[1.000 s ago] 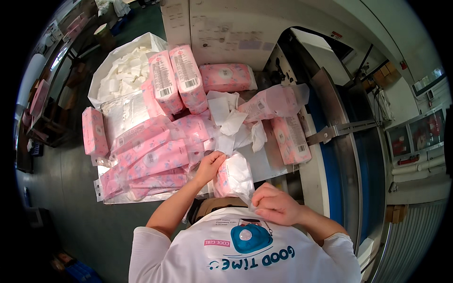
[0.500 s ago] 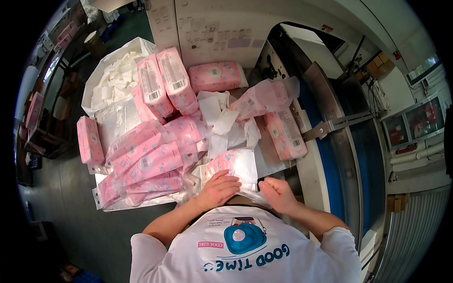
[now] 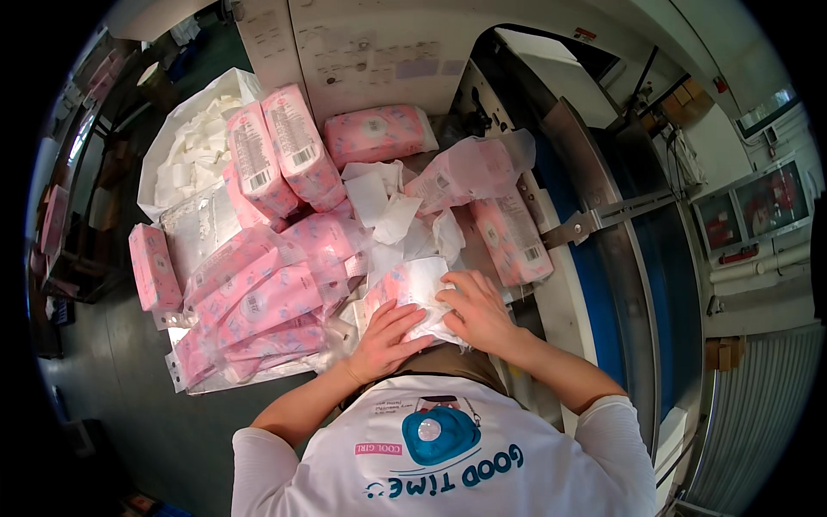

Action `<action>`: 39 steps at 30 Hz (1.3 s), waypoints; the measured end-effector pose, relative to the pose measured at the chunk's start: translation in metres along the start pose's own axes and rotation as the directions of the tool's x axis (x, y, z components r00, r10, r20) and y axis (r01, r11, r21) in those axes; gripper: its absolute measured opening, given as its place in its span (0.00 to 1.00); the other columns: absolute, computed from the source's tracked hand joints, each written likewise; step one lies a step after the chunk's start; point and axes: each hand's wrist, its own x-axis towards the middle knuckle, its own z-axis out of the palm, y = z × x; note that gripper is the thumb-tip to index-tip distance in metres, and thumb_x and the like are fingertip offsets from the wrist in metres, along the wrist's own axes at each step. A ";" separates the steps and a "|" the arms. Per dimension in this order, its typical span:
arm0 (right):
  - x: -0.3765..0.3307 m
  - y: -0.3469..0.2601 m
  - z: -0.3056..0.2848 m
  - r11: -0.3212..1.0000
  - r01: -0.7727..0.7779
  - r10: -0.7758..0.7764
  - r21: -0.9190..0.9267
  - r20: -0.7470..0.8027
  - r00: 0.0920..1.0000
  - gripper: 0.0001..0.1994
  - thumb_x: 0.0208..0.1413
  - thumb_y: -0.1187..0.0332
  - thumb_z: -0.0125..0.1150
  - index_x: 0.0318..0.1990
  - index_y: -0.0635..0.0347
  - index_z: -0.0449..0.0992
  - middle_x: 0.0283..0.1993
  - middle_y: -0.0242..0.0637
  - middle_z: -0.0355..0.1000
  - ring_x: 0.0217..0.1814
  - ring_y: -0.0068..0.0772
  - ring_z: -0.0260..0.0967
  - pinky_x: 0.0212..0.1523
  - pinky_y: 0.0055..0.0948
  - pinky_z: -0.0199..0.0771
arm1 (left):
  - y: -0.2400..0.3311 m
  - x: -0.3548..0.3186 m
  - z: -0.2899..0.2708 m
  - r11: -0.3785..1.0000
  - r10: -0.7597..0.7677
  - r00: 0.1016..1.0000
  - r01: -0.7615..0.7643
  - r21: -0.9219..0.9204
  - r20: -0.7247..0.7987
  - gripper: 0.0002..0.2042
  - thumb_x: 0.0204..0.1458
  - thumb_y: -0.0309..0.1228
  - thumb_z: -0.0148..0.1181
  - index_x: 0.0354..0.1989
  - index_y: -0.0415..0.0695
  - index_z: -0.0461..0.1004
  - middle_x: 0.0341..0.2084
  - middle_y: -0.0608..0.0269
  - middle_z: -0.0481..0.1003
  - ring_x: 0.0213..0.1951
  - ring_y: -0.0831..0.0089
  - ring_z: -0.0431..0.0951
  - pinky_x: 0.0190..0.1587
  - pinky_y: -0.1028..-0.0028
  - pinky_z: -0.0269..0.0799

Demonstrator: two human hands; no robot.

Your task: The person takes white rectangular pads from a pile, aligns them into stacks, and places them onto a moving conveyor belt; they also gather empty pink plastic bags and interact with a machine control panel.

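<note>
Close to my body lies a pink-and-white soft tissue pack point(image 3: 392, 287), its right part covered by white tissue or wrapping. My left hand point(image 3: 388, 343) rests on its near left side, fingers extended over it and thumb along the near edge. From the right, my right hand point(image 3: 479, 312) bends its fingers onto the white part, fingertips against it. Beyond the pack are crumpled white sheets point(image 3: 398, 217). Flattened pink plastic wrappers point(image 3: 258, 306) lie heaped to the left. The pack's underside is hidden.
Full pink tissue packs point(image 3: 300, 151) stand at the back, beside a white bag of paper scraps point(image 3: 194, 151). Another pack point(image 3: 510, 241) leans at the right under a loose translucent wrapper point(image 3: 469, 172). A machine with a blue belt point(image 3: 603, 336) and metal bracket point(image 3: 603, 220) borders the right.
My right hand has moved left and forward from beside the pack onto its white part, its fist loosening into curved fingers. My left hand has shifted slightly toward the pack's near edge.
</note>
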 end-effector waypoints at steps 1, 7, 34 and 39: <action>0.002 0.004 0.000 0.996 -0.030 0.038 0.082 -0.096 0.995 0.14 0.43 0.74 0.56 0.41 0.61 0.70 0.47 0.43 0.65 0.48 0.47 0.63 0.50 0.35 0.63 | 0.000 0.000 0.001 1.000 0.007 1.000 -0.007 0.014 -0.010 0.16 0.43 0.23 0.58 0.41 0.53 0.76 0.50 0.58 0.69 0.51 0.59 0.68 0.57 0.58 0.58; -0.007 0.042 -0.069 0.621 0.051 0.621 0.782 -0.531 0.577 0.14 0.46 0.84 0.40 0.41 0.65 0.67 0.48 0.40 0.67 0.48 0.26 0.64 0.49 0.23 0.65 | -0.003 0.010 0.016 0.999 0.044 0.999 -0.045 0.016 0.022 0.15 0.42 0.24 0.59 0.41 0.51 0.76 0.50 0.61 0.69 0.52 0.62 0.67 0.58 0.57 0.56; 0.029 0.013 0.133 0.902 0.319 -0.375 0.291 0.162 0.913 0.05 0.38 0.68 0.57 0.24 0.57 0.76 0.37 0.34 0.71 0.43 0.35 0.66 0.48 0.32 0.62 | -0.072 -0.082 0.078 -0.267 -0.930 -0.005 0.697 -0.666 0.368 0.22 0.52 0.35 0.50 0.56 0.44 0.61 0.50 0.58 0.67 0.49 0.70 0.68 0.50 0.67 0.64; 0.057 0.001 0.172 0.828 0.536 -0.219 -0.165 0.785 0.580 0.06 0.41 0.69 0.54 0.25 0.48 0.78 0.30 0.27 0.73 0.41 0.28 0.65 0.46 0.33 0.57 | -0.113 -0.172 0.131 -0.156 -0.943 0.260 0.211 -0.965 0.209 0.23 0.56 0.42 0.45 0.59 0.46 0.58 0.50 0.59 0.67 0.52 0.67 0.66 0.54 0.67 0.61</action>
